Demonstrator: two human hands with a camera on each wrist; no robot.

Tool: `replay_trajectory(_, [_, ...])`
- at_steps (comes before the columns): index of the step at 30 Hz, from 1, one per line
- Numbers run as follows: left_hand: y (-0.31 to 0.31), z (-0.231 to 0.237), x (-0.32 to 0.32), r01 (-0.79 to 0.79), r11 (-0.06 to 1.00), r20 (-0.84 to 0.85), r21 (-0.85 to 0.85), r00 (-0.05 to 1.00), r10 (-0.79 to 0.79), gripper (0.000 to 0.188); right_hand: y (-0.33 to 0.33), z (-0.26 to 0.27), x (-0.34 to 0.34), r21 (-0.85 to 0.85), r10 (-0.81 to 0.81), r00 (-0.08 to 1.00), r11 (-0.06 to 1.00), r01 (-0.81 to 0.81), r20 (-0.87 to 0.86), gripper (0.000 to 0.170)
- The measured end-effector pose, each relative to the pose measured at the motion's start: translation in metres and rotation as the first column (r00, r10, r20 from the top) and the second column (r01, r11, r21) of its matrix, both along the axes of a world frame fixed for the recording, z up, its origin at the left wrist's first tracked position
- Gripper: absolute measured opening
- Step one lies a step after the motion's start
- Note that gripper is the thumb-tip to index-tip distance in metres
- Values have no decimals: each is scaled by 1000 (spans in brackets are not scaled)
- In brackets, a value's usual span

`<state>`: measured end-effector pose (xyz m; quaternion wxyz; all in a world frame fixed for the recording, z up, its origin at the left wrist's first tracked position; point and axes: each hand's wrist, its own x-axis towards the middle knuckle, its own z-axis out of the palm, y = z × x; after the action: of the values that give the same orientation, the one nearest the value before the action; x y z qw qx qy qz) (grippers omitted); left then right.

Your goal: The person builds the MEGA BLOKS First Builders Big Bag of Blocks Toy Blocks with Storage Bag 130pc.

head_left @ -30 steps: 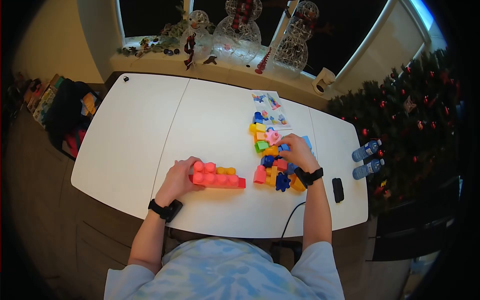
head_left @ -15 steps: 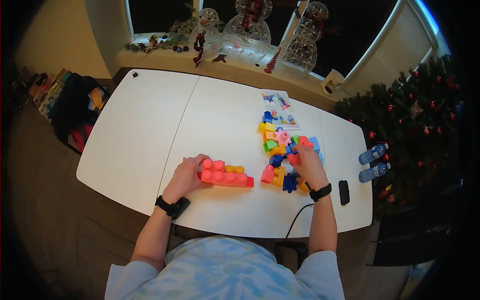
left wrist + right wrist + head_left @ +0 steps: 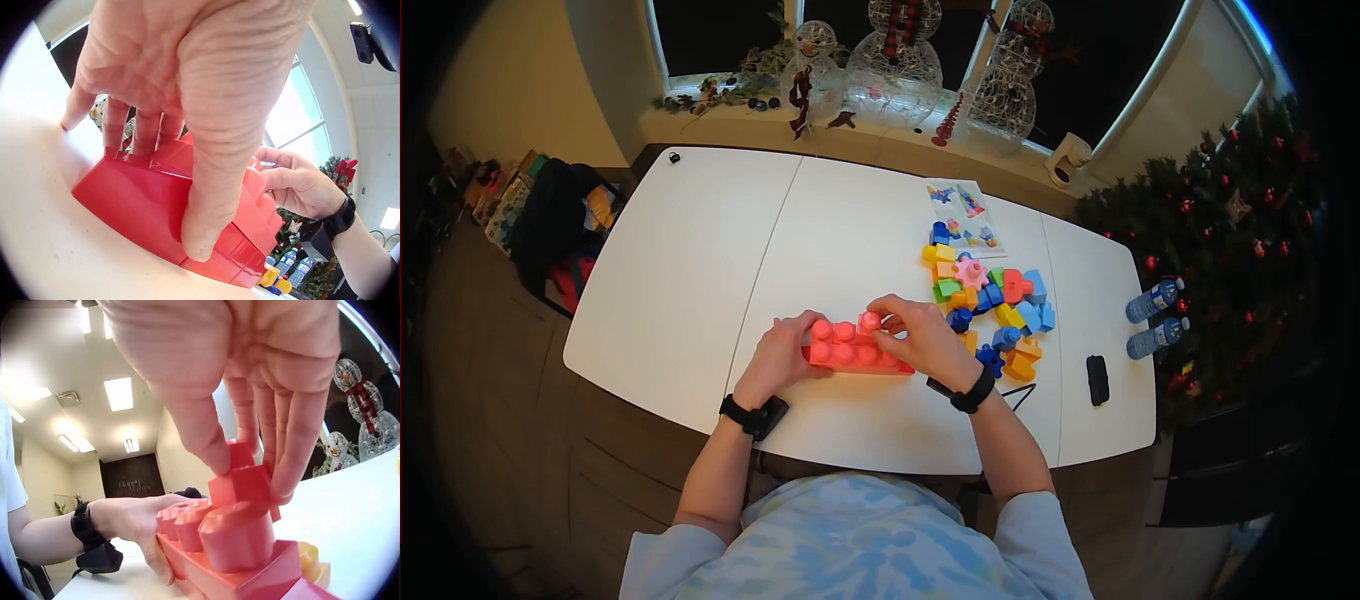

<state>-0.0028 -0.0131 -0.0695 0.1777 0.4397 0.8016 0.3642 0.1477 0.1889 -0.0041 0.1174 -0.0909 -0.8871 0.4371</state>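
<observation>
A long assembly of pink and red studded blocks [image 3: 860,356] lies on the white table in the head view. My left hand [image 3: 778,360] grips its left end; in the left wrist view the thumb of that hand [image 3: 212,106] lies along the red side [image 3: 137,197]. My right hand [image 3: 928,342] pinches a small red block [image 3: 869,322] at the assembly's back row. From the right wrist, this block [image 3: 240,486] shows behind a large front stud [image 3: 237,537], beside a yellow block [image 3: 309,561]. Whether it is seated is hidden.
Loose coloured blocks [image 3: 1020,318] are heaped right of the assembly. A picture sheet [image 3: 966,216] lies behind them. Two water bottles [image 3: 1155,300] and a black case [image 3: 1097,380] are at the table's right side, and a cable runs near the front edge.
My right hand has moved left from the block heap to the assembly, bringing the red block it picked up there. My left hand has kept its grip on the assembly's left end.
</observation>
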Motion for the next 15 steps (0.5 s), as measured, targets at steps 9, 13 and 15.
replay_trajectory(9, [1, 3, 2, -9, 1000, -12, -3, 1000, 9, 70, -2, 2, -1, 20, 44, 994, 999, -46, 105, 24])
replay_trajectory(13, [1, 6, 3, -8, 1000, -3, 4, 1000, 8, 67, -4, -13, -6, 133, 18, 996, 991, -29, 82, 19])
replay_trajectory(15, [1, 7, 3, -7, 1000, -8, -2, 1000, 7, 67, -4, -19, -7, 160, 4, 997, 987, -15, 73, 17])
